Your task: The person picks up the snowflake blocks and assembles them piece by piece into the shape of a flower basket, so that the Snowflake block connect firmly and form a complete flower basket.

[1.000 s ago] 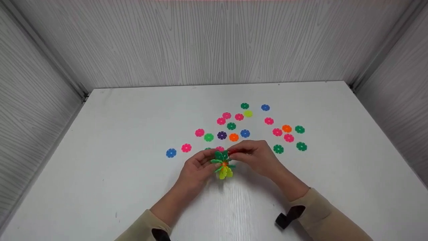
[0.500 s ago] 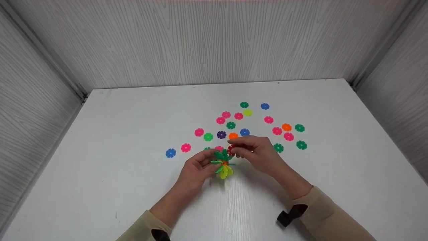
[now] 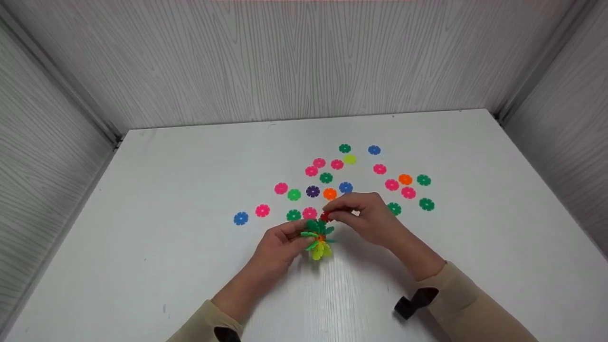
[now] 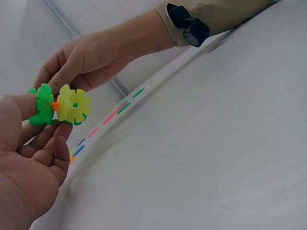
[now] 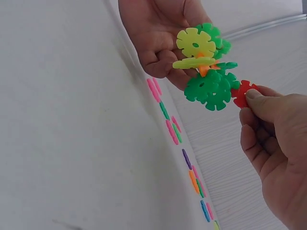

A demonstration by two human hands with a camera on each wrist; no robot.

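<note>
Left hand (image 3: 280, 247), holding the disc cluster (image 5: 206, 62) between thumb and fingers, and right hand (image 3: 365, 218), pinching the red disc (image 5: 243, 92) at its fingertips, where contact with the green discs (image 5: 211, 90) is unclear: a misaligned push could, I judge, pop either piece loose.

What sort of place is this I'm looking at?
Likely an indoor work booth, though the room beyond is out of view: a white table, grey wood-grain panels at its back and both sides, and colourful notched discs spread across it.
</note>
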